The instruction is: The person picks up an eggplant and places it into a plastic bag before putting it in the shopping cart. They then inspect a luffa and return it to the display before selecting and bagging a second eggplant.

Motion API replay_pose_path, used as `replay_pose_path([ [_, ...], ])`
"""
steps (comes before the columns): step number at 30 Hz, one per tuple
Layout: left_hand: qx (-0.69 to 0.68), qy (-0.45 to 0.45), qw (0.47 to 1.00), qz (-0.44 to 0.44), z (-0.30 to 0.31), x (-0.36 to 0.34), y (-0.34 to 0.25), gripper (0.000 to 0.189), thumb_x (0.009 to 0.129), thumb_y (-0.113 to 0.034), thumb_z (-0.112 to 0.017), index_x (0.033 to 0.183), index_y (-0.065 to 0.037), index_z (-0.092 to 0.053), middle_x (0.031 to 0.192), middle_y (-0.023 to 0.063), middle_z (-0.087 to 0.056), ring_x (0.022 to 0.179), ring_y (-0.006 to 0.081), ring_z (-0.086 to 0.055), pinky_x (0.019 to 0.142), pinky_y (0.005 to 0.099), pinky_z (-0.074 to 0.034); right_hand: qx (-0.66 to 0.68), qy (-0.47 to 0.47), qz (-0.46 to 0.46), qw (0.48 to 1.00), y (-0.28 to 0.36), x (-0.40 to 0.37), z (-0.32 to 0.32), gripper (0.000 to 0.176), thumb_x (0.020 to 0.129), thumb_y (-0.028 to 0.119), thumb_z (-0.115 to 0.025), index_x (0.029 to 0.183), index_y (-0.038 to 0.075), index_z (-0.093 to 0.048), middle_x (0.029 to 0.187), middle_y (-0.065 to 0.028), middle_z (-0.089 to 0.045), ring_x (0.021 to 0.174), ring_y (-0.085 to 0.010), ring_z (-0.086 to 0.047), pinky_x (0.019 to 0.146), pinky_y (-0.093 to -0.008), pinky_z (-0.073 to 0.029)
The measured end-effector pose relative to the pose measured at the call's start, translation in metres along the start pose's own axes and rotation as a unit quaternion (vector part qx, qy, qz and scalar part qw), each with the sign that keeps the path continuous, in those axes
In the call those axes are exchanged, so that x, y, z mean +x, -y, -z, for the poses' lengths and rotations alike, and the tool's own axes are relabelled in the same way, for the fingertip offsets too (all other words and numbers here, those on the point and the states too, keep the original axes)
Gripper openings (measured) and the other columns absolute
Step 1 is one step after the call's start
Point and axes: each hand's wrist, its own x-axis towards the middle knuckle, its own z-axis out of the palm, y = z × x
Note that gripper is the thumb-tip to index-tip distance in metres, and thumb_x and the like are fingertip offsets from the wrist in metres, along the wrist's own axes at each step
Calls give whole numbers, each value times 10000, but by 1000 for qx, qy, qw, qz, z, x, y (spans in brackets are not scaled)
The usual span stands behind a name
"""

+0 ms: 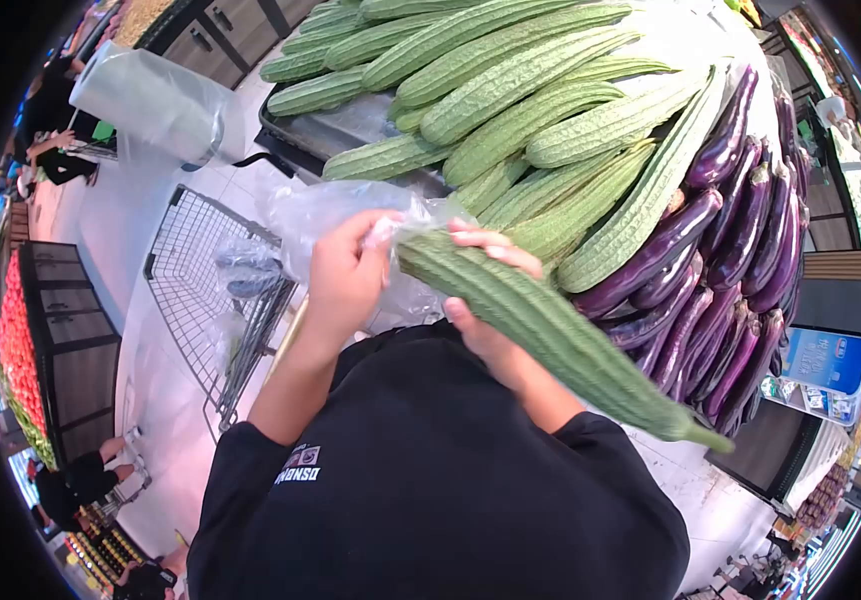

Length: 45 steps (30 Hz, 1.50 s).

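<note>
A long ridged green gourd (560, 335) lies slantwise in front of my chest, its stem end pointing to the lower right. My right hand (495, 300) is wrapped round it near its upper left end, thumb below and fingers above. A clear plastic bag (325, 215) hangs at that same end, and my left hand (350, 270) is closed on its edge. How far the gourd's tip sits inside the bag is hard to tell. Behind my hands is a pile of similar gourds (510, 100), with purple eggplants (660, 250) to its right.
A wire shopping cart (200, 270) holding bagged items stands at the left. Beyond it is a roll of plastic bags (155, 105). Red produce (18, 340) fills a stand at the far left. Several people are along the left side. A blue box (820, 360) is at the right.
</note>
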Motion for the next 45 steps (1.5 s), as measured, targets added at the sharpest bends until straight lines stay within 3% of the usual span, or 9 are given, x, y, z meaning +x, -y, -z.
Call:
replay_pose_path([
  [10,-140,-16,984,-112,-60,-43,-17,317,1044,-197,-490,1158,48,-655,754,34,-608,650,71,-544,588,239,-436,10,-88,-164,982,-4,-40,9,610,821,185,-799,1280,47,-423,1269,-129,-501,1176,-233,-496,1027,-388,-399],
  [15,-64,96,983,-142,-71,-50,-26,346,1045,-235,-485,1094,41,-689,809,81,-670,680,131,-628,641,264,-489,177,-47,-450,874,-18,-89,17,582,842,145,-749,1324,16,-450,1239,-92,-567,1128,-206,-559,974,-355,-467],
  [19,-44,195,958,-204,-75,-51,-48,279,1016,-170,-512,1110,26,-686,769,112,-678,681,203,-665,665,322,-515,72,56,-333,939,-15,-75,19,515,896,189,-696,1323,13,-467,1272,-108,-556,1185,-219,-539,1020,-365,-445],
  [21,-30,250,943,-216,-77,-57,-53,243,938,-42,-536,1116,7,-695,835,140,-682,761,290,-675,763,362,-513,413,-129,-383,816,-14,-54,14,465,924,192,-673,1314,17,-488,1296,-117,-544,1221,-215,-518,1053,-357,-419],
  [25,118,354,887,-273,-80,-51,-82,380,891,-87,-660,1261,-21,-611,969,128,-684,890,298,-673,840,393,-520,81,-2,-329,941,6,-27,20,482,917,243,-712,1292,24,-503,1259,-102,-552,1196,-212,-522,1035,-353,-426],
  [27,126,353,873,-312,-75,-53,-88,471,852,-117,-712,1300,-38,-590,1097,140,-656,1015,314,-640,924,413,-498,74,2,-350,934,12,-15,28,423,900,114,-732,1264,44,-530,1225,-106,-598,1190,-214,-552,1031,-393,-454],
  [33,287,112,914,-263,-4,-65,-75,791,665,-204,-861,1369,-44,-536,1227,151,-622,1168,383,-568,1060,498,-408,312,-53,-467,826,40,14,33,385,940,153,-670,1280,55,-519,1231,-66,-565,1167,-169,-531,993,-356,-458],
  [36,440,50,880,-170,5,-47,-62,1145,574,-254,-905,1529,-45,-310,1360,181,-545,1261,422,-489,1128,522,-310,319,-107,-458,823,10,-7,34,441,917,125,-684,1307,75,-486,1240,-49,-565,1179,-151,-524,1004,-343,-443],
  [45,268,150,943,-129,-34,-17,-1,578,694,-187,-819,1192,-16,-581,1128,210,-649,1025,420,-626,856,469,-511,219,-12,-290,932,20,11,36,536,781,45,-775,1237,77,-496,1214,-74,-549,1173,-202,-509,1040,-382,-399],
])
